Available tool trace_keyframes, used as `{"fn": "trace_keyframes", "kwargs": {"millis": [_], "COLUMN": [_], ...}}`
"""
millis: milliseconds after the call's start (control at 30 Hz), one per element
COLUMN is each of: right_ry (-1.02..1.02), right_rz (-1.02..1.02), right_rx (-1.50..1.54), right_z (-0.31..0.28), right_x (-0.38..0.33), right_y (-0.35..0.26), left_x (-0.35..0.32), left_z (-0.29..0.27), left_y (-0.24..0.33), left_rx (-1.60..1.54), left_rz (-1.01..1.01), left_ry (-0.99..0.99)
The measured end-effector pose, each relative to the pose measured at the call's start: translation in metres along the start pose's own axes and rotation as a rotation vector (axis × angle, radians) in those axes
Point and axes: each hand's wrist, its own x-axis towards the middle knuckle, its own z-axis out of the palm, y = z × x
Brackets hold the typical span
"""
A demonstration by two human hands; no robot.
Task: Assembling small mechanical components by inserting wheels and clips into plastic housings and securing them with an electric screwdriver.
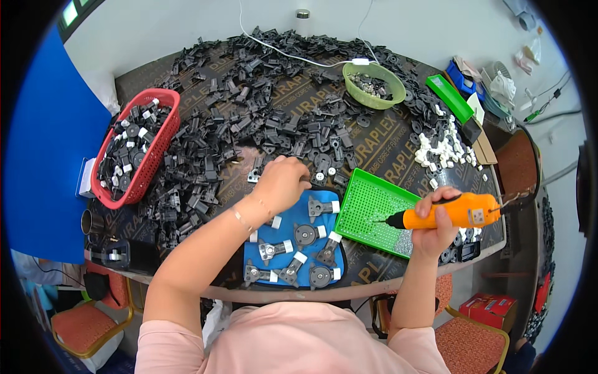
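My right hand is wrapped round an orange electric screwdriver. Its dark tip points left, over a green perforated tray with small silver screws in it. At the far edge of a blue mat, my left hand is closed with its fingertips pinched down. Whatever they hold is hidden. Several dark grey plastic assemblies with white end pieces lie on the mat, among them a round-faced one. Just beyond the left fingers sits a black part with a white knob.
A red basket of black and white parts stands at the left. Loose black parts heap across the table. Farther back is a light-green bowl of metal pieces. White plastic pieces and a second green tray lie at the right.
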Motion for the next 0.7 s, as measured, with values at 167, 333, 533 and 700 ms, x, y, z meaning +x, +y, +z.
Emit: {"fn": "trace_keyframes", "kwargs": {"millis": [167,333,533,700], "right_ry": [0.046,0.082,0.051,0.077], "right_rz": [-0.033,-0.024,-0.019,-0.026], "right_rx": [-0.074,-0.086,-0.096,-0.082], "right_z": [-0.011,-0.013,-0.014,-0.013], "right_x": [-0.002,0.0,-0.003,-0.005], "right_y": [-0.002,-0.003,-0.001,-0.004], "left_x": [0.044,0.071,0.072,0.029], "left_z": [0.032,0.033,0.029,0.013], "left_y": [-0.016,-0.011,-0.018,-0.023], "left_rx": [0.14,0.237,0.24,0.134], "left_rz": [-0.086,0.026,0.116,0.2], "left_ry": [-0.087,-0.183,-0.159,-0.035]}}
